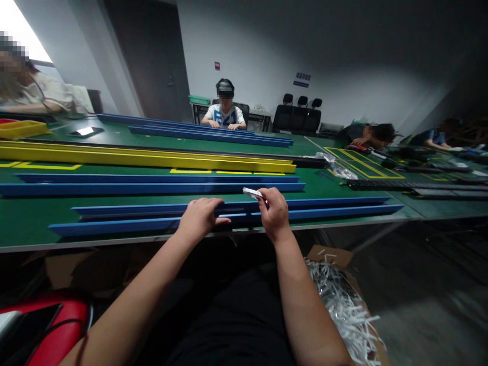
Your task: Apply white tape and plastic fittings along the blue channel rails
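Nearest, at the lower left, sits a red and black object (57, 315). At the lower right an open cardboard box (337, 255) holds a heap of shredded white strips (343, 305).

At the near edge of the green table (26, 223) lies a long blue rail (343, 208), running left to right. The left hand (200, 216) lies palm down on it with the fingers bent over its top; whether it actually grips the rail cannot be told. Just to its right, the right hand (273, 211) is raised over the same rail and pinches a small white strip (252, 192) between thumb and fingertips, the strip sticking out to the left, above the rail.

Farther on lies a second pair of blue rails (114, 185), then a yellow rail (152, 157), with a crumpled clear plastic bag (339, 170) to the right. Beyond those are more blue rails (209, 133), where a seated person in a white shirt (224, 114) has both hands on the table. Black chairs (301, 117) stand against the far wall.
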### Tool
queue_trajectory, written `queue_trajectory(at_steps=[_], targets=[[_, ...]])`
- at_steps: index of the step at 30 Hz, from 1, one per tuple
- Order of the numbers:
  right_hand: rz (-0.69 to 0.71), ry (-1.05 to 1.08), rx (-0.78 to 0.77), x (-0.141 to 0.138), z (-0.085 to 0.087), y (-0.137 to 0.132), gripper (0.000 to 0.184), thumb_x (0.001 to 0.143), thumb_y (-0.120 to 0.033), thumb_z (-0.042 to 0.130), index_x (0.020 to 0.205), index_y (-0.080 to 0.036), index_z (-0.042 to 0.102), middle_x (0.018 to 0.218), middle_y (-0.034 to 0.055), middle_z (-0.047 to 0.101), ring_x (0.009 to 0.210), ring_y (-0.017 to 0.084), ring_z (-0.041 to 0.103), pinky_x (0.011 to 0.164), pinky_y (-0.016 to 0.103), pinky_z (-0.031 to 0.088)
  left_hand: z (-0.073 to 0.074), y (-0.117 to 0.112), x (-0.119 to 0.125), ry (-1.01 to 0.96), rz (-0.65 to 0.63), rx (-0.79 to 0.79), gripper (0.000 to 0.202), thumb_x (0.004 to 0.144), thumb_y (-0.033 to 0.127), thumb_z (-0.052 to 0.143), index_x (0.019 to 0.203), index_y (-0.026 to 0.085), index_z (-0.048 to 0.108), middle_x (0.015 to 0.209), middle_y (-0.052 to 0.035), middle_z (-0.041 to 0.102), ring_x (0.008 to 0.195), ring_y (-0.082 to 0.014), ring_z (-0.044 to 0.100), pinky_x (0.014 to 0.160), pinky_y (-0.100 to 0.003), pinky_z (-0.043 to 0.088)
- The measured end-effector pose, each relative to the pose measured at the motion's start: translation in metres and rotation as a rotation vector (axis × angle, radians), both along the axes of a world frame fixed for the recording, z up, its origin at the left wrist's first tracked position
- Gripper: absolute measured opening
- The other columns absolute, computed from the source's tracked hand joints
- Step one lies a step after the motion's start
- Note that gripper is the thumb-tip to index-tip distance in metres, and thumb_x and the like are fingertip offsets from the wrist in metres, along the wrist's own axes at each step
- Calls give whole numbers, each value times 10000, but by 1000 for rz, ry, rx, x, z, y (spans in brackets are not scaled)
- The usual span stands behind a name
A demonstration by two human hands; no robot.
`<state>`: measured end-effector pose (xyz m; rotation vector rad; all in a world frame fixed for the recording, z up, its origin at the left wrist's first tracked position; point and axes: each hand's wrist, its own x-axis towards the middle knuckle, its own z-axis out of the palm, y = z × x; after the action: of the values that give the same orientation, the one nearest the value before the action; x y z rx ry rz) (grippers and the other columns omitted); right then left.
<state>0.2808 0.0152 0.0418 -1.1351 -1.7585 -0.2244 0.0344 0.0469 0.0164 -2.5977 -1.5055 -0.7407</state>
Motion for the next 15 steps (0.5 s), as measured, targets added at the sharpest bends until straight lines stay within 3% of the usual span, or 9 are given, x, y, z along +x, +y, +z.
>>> queue_trajectory(at_steps=[7,15], targets=[[-10,45,9,6,-3,4,205,976,-317,483,1051,-213,643,900,59,619,846,192,548,783,325,423,3,7,-4,6,-41,-21,617,714,663,688,1195,281,634,1045,-78,738,1011,-283,656,867,-369,464],[-10,74,13,11,-6,10,214,978,-328,485,1058,-216,648,895,58,624,842,191,553,786,323,432,6,6,-3,-5,-78,-27,597,728,603,711,1213,264,630,1104,-89,728,1032,-287,649,891,-384,463]])
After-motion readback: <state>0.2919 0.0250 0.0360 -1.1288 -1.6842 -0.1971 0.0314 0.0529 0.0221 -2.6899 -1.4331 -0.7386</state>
